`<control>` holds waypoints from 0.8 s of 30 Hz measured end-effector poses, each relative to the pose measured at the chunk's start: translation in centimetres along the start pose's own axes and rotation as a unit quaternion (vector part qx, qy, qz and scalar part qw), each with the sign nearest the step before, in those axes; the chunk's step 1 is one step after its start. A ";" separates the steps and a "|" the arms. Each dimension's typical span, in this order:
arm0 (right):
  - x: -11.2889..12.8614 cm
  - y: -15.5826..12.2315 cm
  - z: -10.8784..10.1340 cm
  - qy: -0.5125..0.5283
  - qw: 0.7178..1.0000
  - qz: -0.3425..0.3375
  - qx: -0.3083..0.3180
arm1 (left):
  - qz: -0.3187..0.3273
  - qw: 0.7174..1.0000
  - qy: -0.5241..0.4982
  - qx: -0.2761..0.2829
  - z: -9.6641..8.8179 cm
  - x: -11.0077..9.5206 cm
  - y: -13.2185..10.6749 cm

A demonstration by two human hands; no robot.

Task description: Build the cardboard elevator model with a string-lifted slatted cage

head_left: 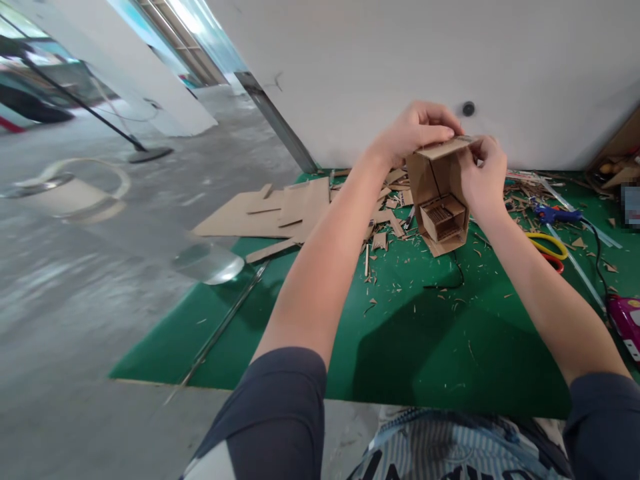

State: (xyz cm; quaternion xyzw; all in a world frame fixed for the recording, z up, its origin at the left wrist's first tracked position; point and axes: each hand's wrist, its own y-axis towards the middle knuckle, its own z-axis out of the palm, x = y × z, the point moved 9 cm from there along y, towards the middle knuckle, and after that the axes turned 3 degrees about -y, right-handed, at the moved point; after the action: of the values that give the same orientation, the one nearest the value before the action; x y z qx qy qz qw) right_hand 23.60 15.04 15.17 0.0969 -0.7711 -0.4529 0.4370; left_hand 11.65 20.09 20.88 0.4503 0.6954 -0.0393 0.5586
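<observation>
A small cardboard box (440,177), open toward me, is held above the green table with its inside showing. Within its lower part sits a smaller cardboard compartment (444,220) with a slatted top. My left hand (417,130) is closed on the box's top edge at the left, fingers over the cardboard flap. At the top right edge, my right hand (484,170) pinches the box's side; its fingertips are partly hidden. A thin black cord (457,275) trails onto the table below the box.
Cardboard sheets (285,210) and scraps (383,237) lie on the green table (280,347). To the right are a blue glue gun (557,215), yellow-and-red-handled scissors (550,247) and a magenta power strip (625,320). A clear bottle (210,262) stands at the left edge; a white wall (400,53) rises behind.
</observation>
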 end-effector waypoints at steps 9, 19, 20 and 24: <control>-1.5 -0.1 0.9 0.024 0.999 0.021 0.031 | 0.014 1.000 -0.004 -0.009 0.0 0.0 0.0; 0.5 -0.8 -0.3 0.043 0.999 -0.032 -0.001 | 0.011 1.000 -0.005 0.021 0.0 0.7 0.1; 0.7 -0.8 -0.4 0.045 0.998 -0.032 0.000 | 0.013 1.000 -0.003 0.022 0.0 0.8 0.1; 0.8 -1.0 -0.4 0.056 0.998 -0.018 0.005 | 0.004 1.000 0.003 0.018 -0.2 1.1 0.0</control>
State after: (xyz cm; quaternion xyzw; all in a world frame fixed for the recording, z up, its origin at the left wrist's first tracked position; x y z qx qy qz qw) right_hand 23.18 13.80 14.95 0.1386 -0.7456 -0.4509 0.4708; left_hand 11.55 20.84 20.05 0.4627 0.6945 -0.0482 0.5488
